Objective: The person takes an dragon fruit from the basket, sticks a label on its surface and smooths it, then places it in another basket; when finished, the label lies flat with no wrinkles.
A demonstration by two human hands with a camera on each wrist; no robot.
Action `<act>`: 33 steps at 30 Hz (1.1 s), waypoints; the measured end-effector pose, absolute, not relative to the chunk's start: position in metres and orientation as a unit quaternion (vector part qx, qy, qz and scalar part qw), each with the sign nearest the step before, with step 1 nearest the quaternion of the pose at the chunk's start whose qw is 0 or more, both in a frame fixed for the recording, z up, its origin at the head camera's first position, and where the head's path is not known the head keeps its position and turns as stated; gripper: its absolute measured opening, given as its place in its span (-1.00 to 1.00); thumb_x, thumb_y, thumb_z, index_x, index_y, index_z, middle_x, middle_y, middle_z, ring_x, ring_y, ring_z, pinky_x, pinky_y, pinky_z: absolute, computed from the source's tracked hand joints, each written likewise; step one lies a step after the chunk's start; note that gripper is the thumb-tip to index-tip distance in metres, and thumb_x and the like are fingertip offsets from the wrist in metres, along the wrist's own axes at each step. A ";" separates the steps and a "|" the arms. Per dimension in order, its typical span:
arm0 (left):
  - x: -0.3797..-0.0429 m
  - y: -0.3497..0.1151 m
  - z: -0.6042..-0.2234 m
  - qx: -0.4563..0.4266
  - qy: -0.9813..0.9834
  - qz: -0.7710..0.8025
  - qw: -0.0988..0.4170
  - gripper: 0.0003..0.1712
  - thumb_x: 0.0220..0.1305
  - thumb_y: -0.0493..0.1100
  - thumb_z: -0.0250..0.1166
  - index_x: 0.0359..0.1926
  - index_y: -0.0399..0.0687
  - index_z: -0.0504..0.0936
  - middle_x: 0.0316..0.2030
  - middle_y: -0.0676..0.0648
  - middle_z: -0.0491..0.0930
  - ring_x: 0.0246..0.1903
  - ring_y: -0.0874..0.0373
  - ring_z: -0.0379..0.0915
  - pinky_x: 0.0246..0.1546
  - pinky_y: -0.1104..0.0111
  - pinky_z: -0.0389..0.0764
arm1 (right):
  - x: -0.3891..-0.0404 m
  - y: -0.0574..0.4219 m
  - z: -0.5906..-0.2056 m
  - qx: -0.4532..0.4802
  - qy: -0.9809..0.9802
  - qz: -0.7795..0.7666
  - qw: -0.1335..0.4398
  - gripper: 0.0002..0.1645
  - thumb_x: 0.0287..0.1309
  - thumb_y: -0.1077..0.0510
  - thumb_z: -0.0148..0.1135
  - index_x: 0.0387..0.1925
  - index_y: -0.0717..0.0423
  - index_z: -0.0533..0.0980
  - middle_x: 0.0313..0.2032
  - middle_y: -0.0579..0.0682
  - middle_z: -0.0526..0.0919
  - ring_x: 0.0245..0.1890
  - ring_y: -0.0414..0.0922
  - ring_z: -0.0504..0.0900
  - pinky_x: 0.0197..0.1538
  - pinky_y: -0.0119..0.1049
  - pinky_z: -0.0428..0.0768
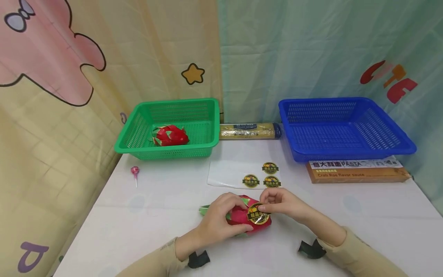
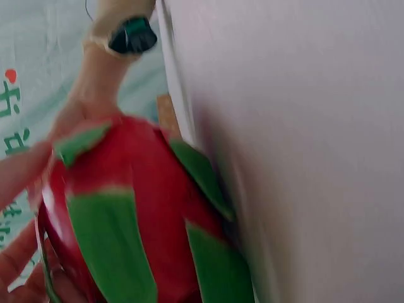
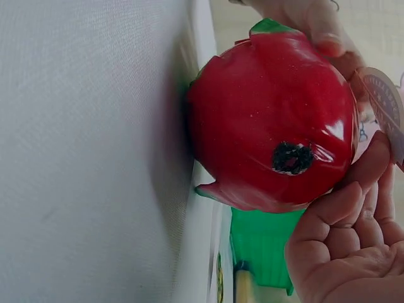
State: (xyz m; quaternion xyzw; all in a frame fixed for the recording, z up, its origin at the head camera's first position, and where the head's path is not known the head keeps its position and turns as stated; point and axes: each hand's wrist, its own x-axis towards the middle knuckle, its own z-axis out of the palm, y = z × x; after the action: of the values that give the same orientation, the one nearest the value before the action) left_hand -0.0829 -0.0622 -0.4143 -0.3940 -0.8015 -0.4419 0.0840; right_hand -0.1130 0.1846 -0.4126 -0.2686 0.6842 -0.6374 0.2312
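Note:
A red dragon fruit with green scales [image 1: 238, 214] lies on its side on the white table. My left hand [image 1: 221, 221] grips it from the left, thumb on the near side and fingers over the far side. Between thumb and index finger, my right hand [image 1: 283, 202] pinches the edge of a round black-and-gold sticker [image 1: 259, 218]. That sticker overlaps the fruit's right part in the head view. From the right wrist, the sticker [image 3: 382, 104] stands up beside the fruit's red skin [image 3: 259, 120], near a dark blossom-end spot. Green scales [image 2: 110, 243] fill the left wrist view.
Beyond the hands lies a white sticker sheet [image 1: 225, 175] bearing three similar stickers. A green basket [image 1: 166, 153] holds another dragon fruit [image 1: 171, 135]; a blue basket [image 1: 346, 151] stands right. Around them are a pasta packet [image 1: 249, 131], a pasta box [image 1: 360, 175] and a lollipop [image 1: 135, 171].

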 end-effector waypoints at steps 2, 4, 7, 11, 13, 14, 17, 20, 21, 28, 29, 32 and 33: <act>-0.086 -0.065 -0.414 -0.386 -0.807 -0.442 0.067 -0.52 -0.12 0.02 0.54 -0.16 0.03 0.58 -0.13 0.13 0.48 -0.06 0.28 0.36 -0.16 0.47 0.53 | -0.112 0.183 -0.414 -0.259 0.682 -0.643 0.232 -0.83 0.17 0.27 0.20 -0.34 0.34 0.42 -0.48 -0.15 0.51 -0.43 -0.29 0.43 -0.34 -0.38 0.45; -0.088 -0.067 -0.414 -0.384 -0.811 -0.437 0.058 -0.50 -0.15 0.03 0.55 -0.14 0.03 0.62 -0.11 0.14 0.46 -0.03 0.29 0.34 -0.14 0.47 0.53 | -0.111 0.183 -0.414 -0.251 0.684 -0.645 0.229 -0.82 0.17 0.26 0.22 -0.34 0.33 0.42 -0.49 -0.16 0.51 -0.44 -0.30 0.43 -0.34 -0.38 0.45; -0.090 -0.067 -0.415 -0.396 -0.804 -0.437 0.074 -0.54 -0.10 0.03 0.53 -0.16 -0.02 0.66 -0.14 0.12 0.47 -0.06 0.28 0.38 -0.15 0.49 0.53 | -0.109 0.182 -0.413 -0.242 0.693 -0.640 0.228 -0.82 0.16 0.27 0.23 -0.34 0.34 0.43 -0.49 -0.15 0.53 -0.45 -0.30 0.45 -0.34 -0.39 0.48; -0.096 -0.068 -0.417 -0.397 -0.801 -0.435 0.103 -0.56 -0.04 0.05 0.48 -0.17 -0.10 0.68 -0.15 0.09 0.50 -0.13 0.28 0.44 -0.19 0.53 0.52 | -0.109 0.180 -0.410 -0.208 0.720 -0.626 0.214 -0.77 0.15 0.23 0.25 -0.32 0.35 0.44 -0.49 -0.12 0.56 -0.46 -0.28 0.47 -0.31 -0.36 0.49; -0.099 -0.069 -0.417 -0.385 -0.809 -0.432 0.105 -0.54 -0.01 0.06 0.46 -0.14 -0.11 0.68 -0.15 0.09 0.50 -0.14 0.29 0.45 -0.20 0.54 0.53 | -0.109 0.179 -0.410 -0.184 0.733 -0.623 0.203 -0.77 0.14 0.20 0.26 -0.31 0.31 0.45 -0.50 -0.11 0.56 -0.47 -0.27 0.47 -0.29 -0.32 0.49; -0.100 -0.069 -0.417 -0.379 -0.813 -0.431 0.103 -0.54 0.01 0.07 0.45 -0.12 -0.11 0.68 -0.14 0.10 0.50 -0.14 0.29 0.45 -0.21 0.54 0.53 | -0.109 0.178 -0.409 -0.171 0.738 -0.623 0.197 -0.77 0.14 0.19 0.27 -0.31 0.29 0.45 -0.51 -0.11 0.56 -0.48 -0.26 0.47 -0.28 -0.31 0.49; -0.101 -0.069 -0.417 -0.366 -0.824 -0.421 0.098 -0.52 0.06 0.08 0.41 -0.07 -0.10 0.67 -0.11 0.10 0.51 -0.13 0.30 0.45 -0.21 0.52 0.53 | -0.107 0.176 -0.408 -0.146 0.746 -0.623 0.183 -0.76 0.13 0.17 0.29 -0.29 0.28 0.46 -0.49 -0.08 0.59 -0.47 -0.24 0.50 -0.27 -0.29 0.50; -0.101 -0.070 -0.416 -0.362 -0.831 -0.411 0.096 -0.49 0.05 0.13 0.40 -0.05 -0.08 0.66 -0.09 0.11 0.50 -0.12 0.31 0.45 -0.20 0.52 0.53 | -0.106 0.172 -0.407 -0.130 0.754 -0.621 0.170 -0.73 0.11 0.15 0.31 -0.30 0.28 0.47 -0.47 -0.06 0.61 -0.44 -0.23 0.53 -0.27 -0.30 0.51; -0.101 -0.070 -0.416 -0.362 -0.833 -0.405 0.099 -0.48 0.04 0.15 0.40 -0.06 -0.07 0.66 -0.08 0.11 0.50 -0.11 0.32 0.45 -0.20 0.52 0.53 | -0.105 0.171 -0.407 -0.126 0.757 -0.620 0.166 -0.73 0.11 0.14 0.31 -0.30 0.28 0.47 -0.46 -0.05 0.61 -0.44 -0.23 0.54 -0.28 -0.31 0.51; -0.099 -0.069 -0.413 -0.368 -0.848 -0.358 0.134 -0.41 0.00 0.29 0.36 -0.11 -0.04 0.68 -0.08 0.11 0.52 -0.11 0.32 0.45 -0.21 0.54 0.52 | -0.100 0.168 -0.405 -0.122 0.770 -0.611 0.134 -0.74 0.08 0.16 0.34 -0.33 0.29 0.48 -0.50 -0.03 0.57 -0.49 -0.24 0.50 -0.39 -0.38 0.46; -0.099 -0.068 -0.414 -0.366 -0.850 -0.351 0.140 -0.40 0.00 0.30 0.36 -0.10 -0.04 0.68 -0.08 0.10 0.53 -0.11 0.31 0.46 -0.23 0.54 0.52 | -0.099 0.168 -0.405 -0.122 0.770 -0.612 0.131 -0.74 0.08 0.16 0.34 -0.34 0.29 0.48 -0.50 -0.04 0.57 -0.49 -0.24 0.50 -0.39 -0.38 0.47; -0.098 -0.067 -0.414 -0.360 -0.857 -0.335 0.157 -0.36 0.01 0.31 0.35 -0.04 -0.05 0.66 -0.09 0.06 0.55 -0.11 0.27 0.47 -0.25 0.51 0.55 | -0.098 0.167 -0.405 -0.125 0.768 -0.617 0.120 -0.75 0.08 0.18 0.33 -0.35 0.30 0.48 -0.50 -0.04 0.56 -0.50 -0.24 0.50 -0.40 -0.39 0.47; -0.098 -0.066 -0.414 -0.356 -0.859 -0.331 0.161 -0.36 0.02 0.30 0.34 -0.03 -0.04 0.66 -0.08 0.06 0.55 -0.11 0.26 0.47 -0.25 0.50 0.55 | -0.098 0.167 -0.405 -0.127 0.767 -0.618 0.116 -0.75 0.08 0.18 0.33 -0.35 0.30 0.48 -0.50 -0.04 0.55 -0.50 -0.24 0.49 -0.41 -0.39 0.47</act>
State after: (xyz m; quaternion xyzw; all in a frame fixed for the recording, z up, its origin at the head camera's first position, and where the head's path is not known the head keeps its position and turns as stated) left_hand -0.0980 -0.0663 -0.4140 -0.3555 -0.8593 -0.3307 0.1610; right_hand -0.0979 0.1668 -0.4047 -0.1265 0.7673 -0.6179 0.1164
